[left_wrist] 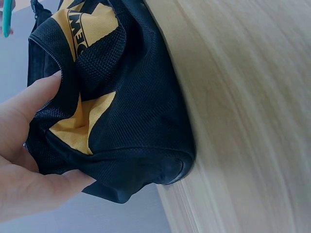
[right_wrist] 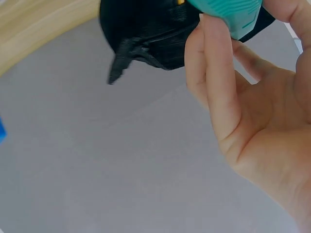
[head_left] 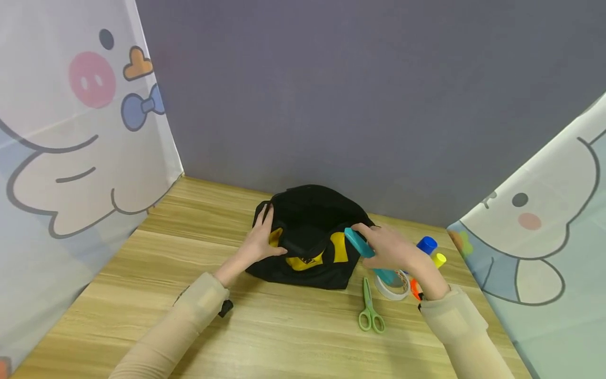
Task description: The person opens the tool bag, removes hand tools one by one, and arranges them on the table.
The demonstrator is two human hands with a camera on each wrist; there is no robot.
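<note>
A black and yellow fabric bag (head_left: 303, 271) sits on the table near the back wall, its top gaping open. My left hand (head_left: 259, 243) holds the bag's left end; in the left wrist view, the thumb lies on the zippered rim and another finger is against the end panel. My right hand (head_left: 390, 247) grips a long teal object (head_left: 358, 243) above the bag's right side. Its ridged end (right_wrist: 233, 14) shows between the fingers in the right wrist view; its exact kind cannot be told.
Green scissors (head_left: 367, 305) lie in front of the bag's right corner. Beside them is a white tape roll (head_left: 392, 293). Partly behind my right arm are an orange item (head_left: 415, 288), a blue-capped item (head_left: 427, 245) and a yellow one (head_left: 439, 260). A grey wall (head_left: 303, 105) stands behind.
</note>
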